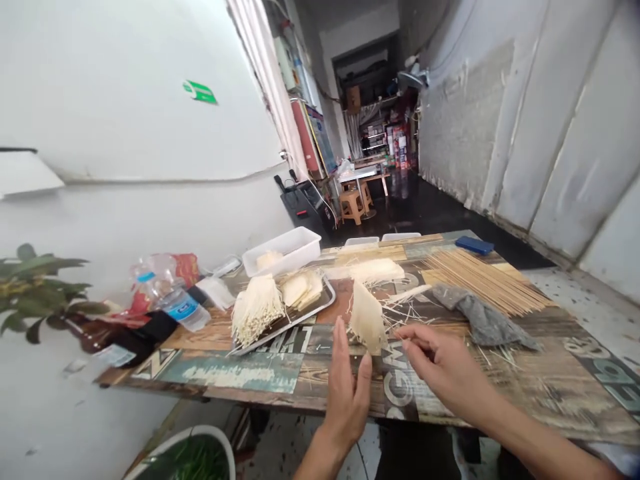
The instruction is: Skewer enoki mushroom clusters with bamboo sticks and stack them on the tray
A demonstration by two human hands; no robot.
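Note:
My left hand is upright at the front of the table, fingers stretched out, thumb apart. It is beside a thin pale sheet, like tofu skin, whose near edge may touch it; I cannot tell. My right hand is closed in a pinch at the sheet's right, on something too thin to make out. Behind the sheet lie a pile of more pale sheets and loose white strands. On a metal tray to the left rest a bundle of enoki mushrooms and folded pale sheets.
Bamboo skewers spread across the right side, with a grey cloth before them and a blue box behind. A white plastic bin stands behind the tray. Left are a water bottle and dark bottle.

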